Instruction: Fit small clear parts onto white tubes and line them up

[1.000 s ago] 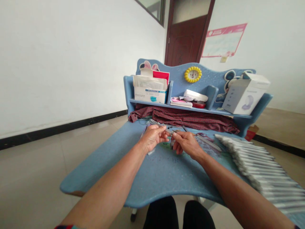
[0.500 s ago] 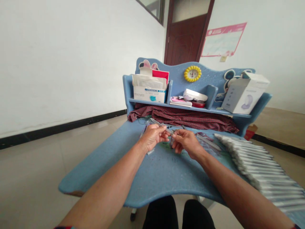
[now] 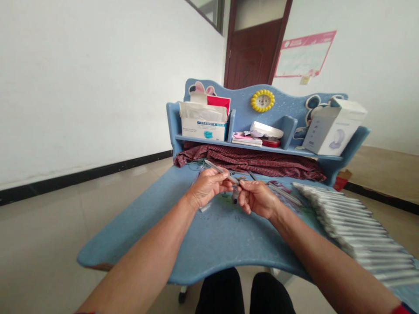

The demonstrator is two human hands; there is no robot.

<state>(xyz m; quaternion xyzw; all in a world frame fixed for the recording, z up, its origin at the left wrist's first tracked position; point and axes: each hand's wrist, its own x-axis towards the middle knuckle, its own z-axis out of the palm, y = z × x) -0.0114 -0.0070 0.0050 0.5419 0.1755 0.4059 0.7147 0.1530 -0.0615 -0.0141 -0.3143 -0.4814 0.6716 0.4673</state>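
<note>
Has barely shifted since a second ago, pinching the slim grey plastic pen barrel [image 3: 214, 166] in the left hand [image 3: 207, 188] just above the blue worktop [image 3: 209, 244], right hand [image 3: 260, 199] closed on a small dark-tipped piece [image 3: 235, 199], which might slip and roll away if misaligned.

Pen [image 3: 218, 168]: middle hidden inside left hand [image 3: 204, 188]. Dark part [image 3: 235, 199] at right hand [image 3: 260, 198]: too small to identify. Pen row [image 3: 355, 224]: blurred, cut off at right edge. Box [image 3: 203, 126] print illegible.
</note>
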